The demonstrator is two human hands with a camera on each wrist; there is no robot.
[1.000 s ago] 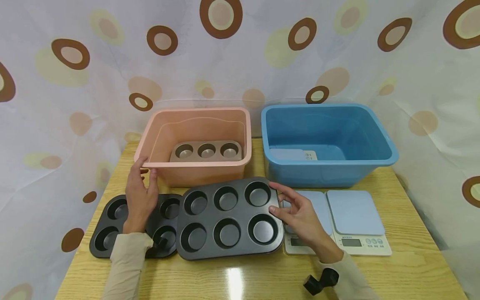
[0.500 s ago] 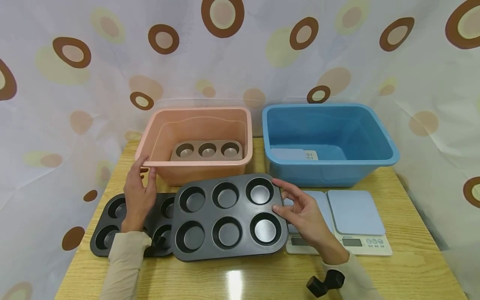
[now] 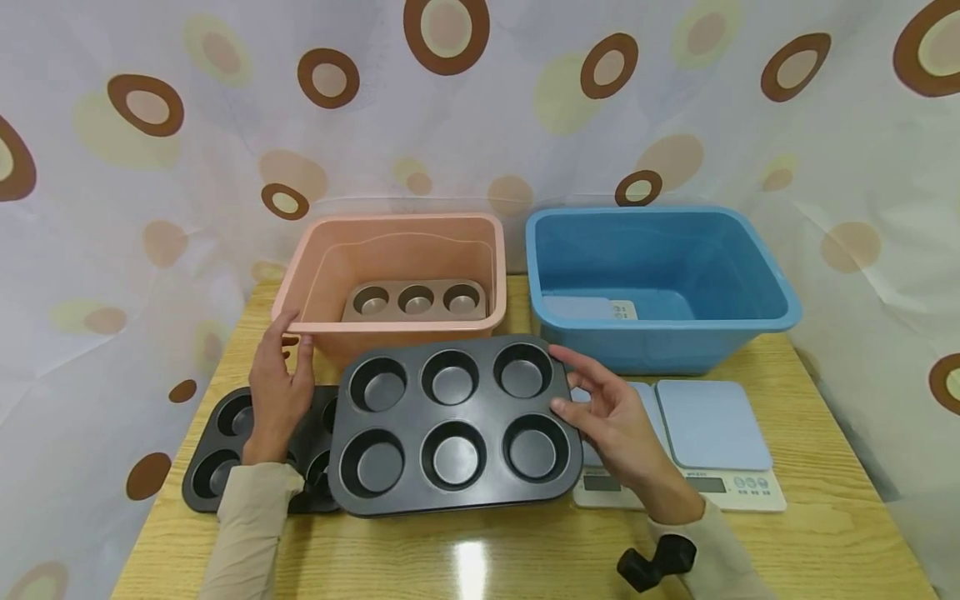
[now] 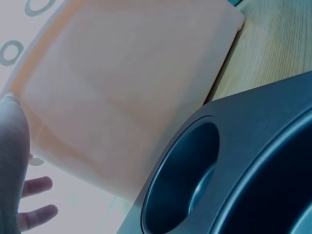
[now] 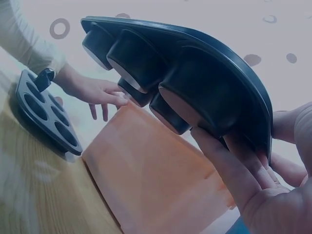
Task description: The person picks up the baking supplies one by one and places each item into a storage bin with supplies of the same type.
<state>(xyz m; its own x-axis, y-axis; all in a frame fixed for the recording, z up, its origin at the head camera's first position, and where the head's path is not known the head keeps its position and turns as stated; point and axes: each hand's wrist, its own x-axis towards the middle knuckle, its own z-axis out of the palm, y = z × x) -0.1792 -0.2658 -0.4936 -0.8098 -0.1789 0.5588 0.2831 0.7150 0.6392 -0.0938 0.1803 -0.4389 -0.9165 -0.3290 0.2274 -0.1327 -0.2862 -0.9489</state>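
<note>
My right hand (image 3: 618, 429) grips the right end of a dark six-cup muffin pan (image 3: 465, 427), thumb on top and fingers underneath. The right wrist view shows the pan (image 5: 200, 83) raised off the table, its cup bottoms visible. At the front left corner of the pink plastic bin (image 3: 397, 328), my left hand (image 3: 279, 387) holds the rim between thumb and fingers. Inside that bin lies a lighter, bronze-coloured muffin pan (image 3: 431, 302), partly hidden by the front wall. A second dark muffin pan (image 3: 213, 446) rests on the table under my left forearm, overlapped by the held pan.
A blue plastic bin (image 3: 667, 346) stands right of the pink one, with a kitchen scale (image 3: 577, 308) inside. In front of it, two more scales lie side by side, the right one (image 3: 716, 425) in fuller view. A patterned curtain (image 3: 480, 117) hangs behind the wooden table (image 3: 390, 558).
My right hand has raised the held muffin pan and shifted it slightly toward the pink bin, so it now covers more of the other dark pan. My left hand stays on the rim.
</note>
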